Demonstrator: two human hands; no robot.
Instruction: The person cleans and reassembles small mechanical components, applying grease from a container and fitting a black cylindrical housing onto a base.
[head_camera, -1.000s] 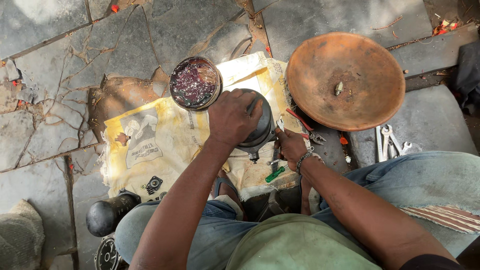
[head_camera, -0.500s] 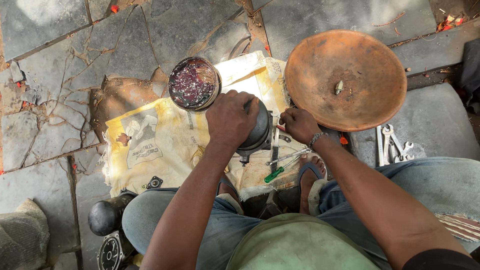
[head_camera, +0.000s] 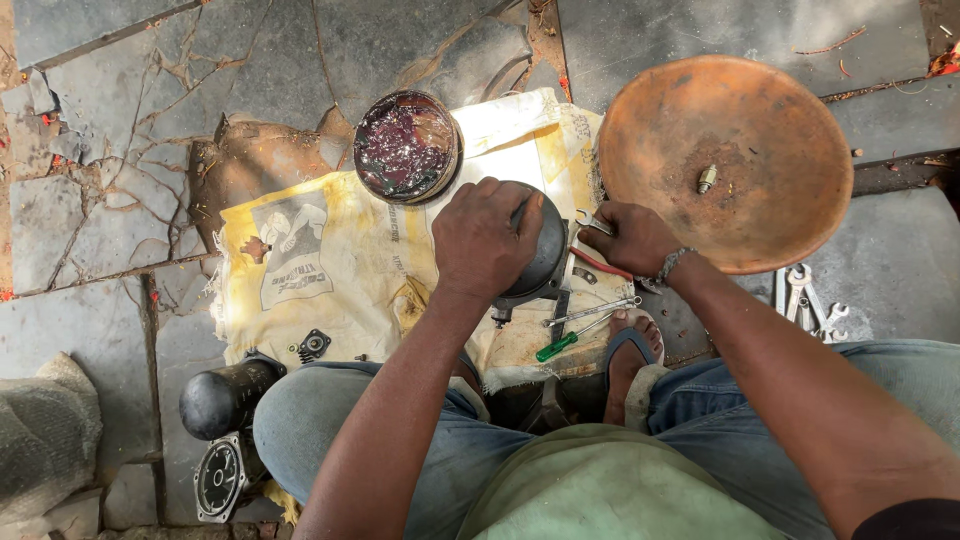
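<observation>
My left hand (head_camera: 487, 237) presses down on a dark round metal housing (head_camera: 540, 262) that stands on a yellow and white printed sack (head_camera: 330, 265). My right hand (head_camera: 633, 238) is closed around a small metal spanner (head_camera: 594, 222), its jaw end pointing at the housing's right side. A round tin of dark reddish grease (head_camera: 405, 146) sits just beyond the housing. Red-handled pliers (head_camera: 600, 264) lie under my right hand. A green-handled screwdriver (head_camera: 562, 342) and a slim metal tool (head_camera: 592, 311) rest by my sandalled foot.
A rusty shallow metal pan (head_camera: 735, 160) holding a small bolt (head_camera: 706, 179) sits at the right. Several spanners (head_camera: 808, 300) lie by my right knee. A black cylinder (head_camera: 228, 395), a round end plate (head_camera: 221, 477) and a small part (head_camera: 313, 345) lie at lower left on cracked stone.
My right hand has lifted from the sack near the foot to the housing's right side, now gripping the spanner. My left hand stays on the housing.
</observation>
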